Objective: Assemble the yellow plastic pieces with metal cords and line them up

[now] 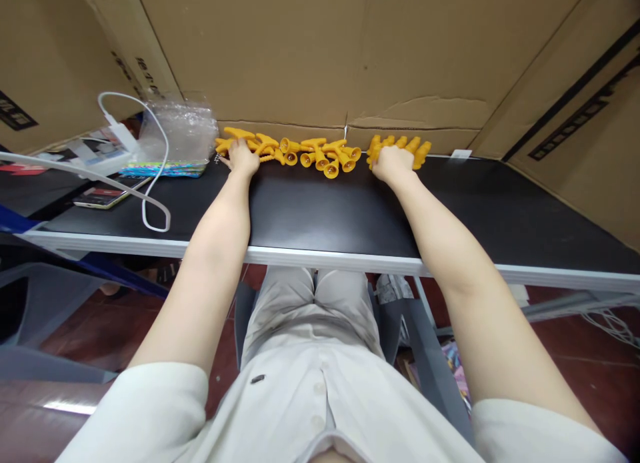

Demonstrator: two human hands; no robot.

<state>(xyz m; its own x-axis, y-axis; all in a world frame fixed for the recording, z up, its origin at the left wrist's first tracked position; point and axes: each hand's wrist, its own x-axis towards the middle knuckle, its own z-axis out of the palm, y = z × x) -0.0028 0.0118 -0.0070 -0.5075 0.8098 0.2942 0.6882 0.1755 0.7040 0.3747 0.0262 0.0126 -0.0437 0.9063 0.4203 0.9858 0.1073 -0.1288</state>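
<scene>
the left hand rests on yellow pieces at the back of the black counter; its fingertips are hidden, so i cannot tell how tightly it closes. the right hand touches a yellow cluster, fingers bent over it, though its grip is also unclear. between the hands lie more yellow cone-ended pieces, in a row near the cardboard wall. clear plastic bags and a phone lie left of the left hand.
</scene>
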